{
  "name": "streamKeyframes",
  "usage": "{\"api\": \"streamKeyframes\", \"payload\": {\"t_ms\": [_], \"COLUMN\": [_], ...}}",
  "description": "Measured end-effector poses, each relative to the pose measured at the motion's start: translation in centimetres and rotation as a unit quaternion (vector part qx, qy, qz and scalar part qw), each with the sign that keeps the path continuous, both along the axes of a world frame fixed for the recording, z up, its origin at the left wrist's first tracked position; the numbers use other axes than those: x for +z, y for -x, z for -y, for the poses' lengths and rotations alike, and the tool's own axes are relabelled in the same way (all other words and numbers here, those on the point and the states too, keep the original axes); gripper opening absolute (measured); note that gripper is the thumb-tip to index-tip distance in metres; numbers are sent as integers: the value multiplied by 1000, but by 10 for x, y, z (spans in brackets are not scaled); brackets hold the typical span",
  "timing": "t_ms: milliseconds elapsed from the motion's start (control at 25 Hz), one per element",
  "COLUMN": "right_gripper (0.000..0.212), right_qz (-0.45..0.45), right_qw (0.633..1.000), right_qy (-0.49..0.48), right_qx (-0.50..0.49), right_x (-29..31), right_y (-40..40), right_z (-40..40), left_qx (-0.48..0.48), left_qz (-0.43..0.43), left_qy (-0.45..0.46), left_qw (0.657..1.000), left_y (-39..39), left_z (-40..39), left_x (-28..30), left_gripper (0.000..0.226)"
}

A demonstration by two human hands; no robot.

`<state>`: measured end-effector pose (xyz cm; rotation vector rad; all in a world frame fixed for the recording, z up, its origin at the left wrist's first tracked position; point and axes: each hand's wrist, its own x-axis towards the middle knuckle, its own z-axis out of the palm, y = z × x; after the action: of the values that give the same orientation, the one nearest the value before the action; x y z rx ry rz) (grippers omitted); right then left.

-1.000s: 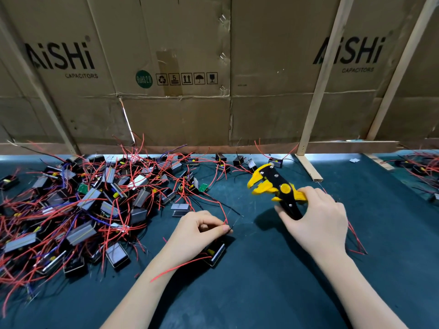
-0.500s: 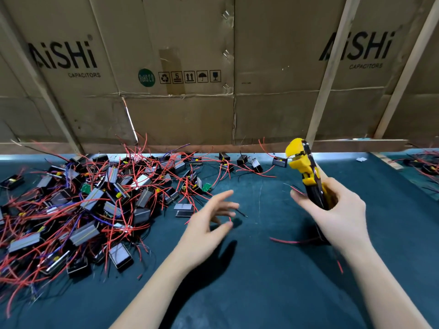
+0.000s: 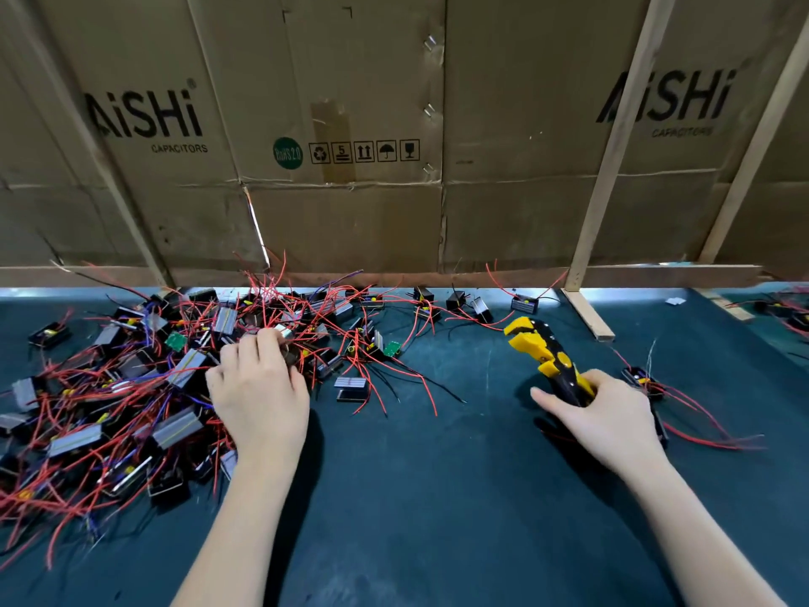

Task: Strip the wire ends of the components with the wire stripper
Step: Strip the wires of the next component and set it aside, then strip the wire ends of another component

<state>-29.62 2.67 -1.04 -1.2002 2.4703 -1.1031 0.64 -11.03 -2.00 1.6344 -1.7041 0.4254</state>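
Observation:
A big pile of small black and silver components [image 3: 131,387] with red wires covers the left of the dark green table [image 3: 437,497]. My left hand [image 3: 258,392] reaches into the pile's right side, its fingers curled round a dark component [image 3: 289,353] there. The handles of the yellow and black wire stripper [image 3: 538,348] are gripped by my right hand [image 3: 608,414], low over the table at the right, jaws pointing away and left. One component [image 3: 640,378] with long red wires lies just right of that hand.
A cardboard wall [image 3: 394,212] braced by wooden slats [image 3: 586,308] closes off the table's far edge. Loose components [image 3: 477,306] lie along the far edge in the middle. More wired parts [image 3: 788,315] sit at the far right.
My left hand, open in mid-table half a second ago, has moved left into the pile and curled onto a component. My right hand has lowered the stripper toward the table.

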Motion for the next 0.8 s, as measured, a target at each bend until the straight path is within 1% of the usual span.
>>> {"api": "streamKeyframes", "payload": {"t_ms": [40,80,160,240,280,400,480,560,600,640,720,760,800], "right_gripper": [46,48,48,49,52,54,52,48,48,47,44,44,44], "right_qz": [0,18,122,222,242,243,252,263,276,293,322,328,329], "right_qw": [1000,999,984,953,945,946,943,939,935,929,916,912,910], "right_qy": [13,37,120,180,185,172,182,184,177,166,138,125,114], "right_qx": [-11,-7,48,103,115,125,122,123,135,153,196,213,225], "right_x": [-1,-1,0,2,2,-2,-4,-4,-3,-3,-3,-3,-2], "right_y": [2,2,-2,-12,-15,-19,-17,-14,-12,-11,-8,-7,-8], "right_z": [0,0,2,4,6,9,9,9,7,5,2,1,0], "left_qx": [3,3,-2,-15,-26,-82,-171,-289,-348,-401,-476,-495,-506], "left_qz": [5,7,2,-18,-35,-86,-90,-63,-34,13,140,180,194], "left_qy": [-10,-15,-3,21,35,109,180,205,192,162,78,33,-11], "left_qw": [1000,1000,1000,1000,998,987,964,933,917,901,865,849,841], "left_y": [-1,-1,-1,-1,-1,5,17,38,50,60,73,75,73], "left_z": [1,2,4,4,3,-6,-17,-32,-40,-48,-56,-57,-56], "left_x": [-1,-2,-3,-3,-2,3,9,11,10,8,0,-3,-4], "left_gripper": [42,44,44,40,38,33,29,28,30,31,31,34,38]}}
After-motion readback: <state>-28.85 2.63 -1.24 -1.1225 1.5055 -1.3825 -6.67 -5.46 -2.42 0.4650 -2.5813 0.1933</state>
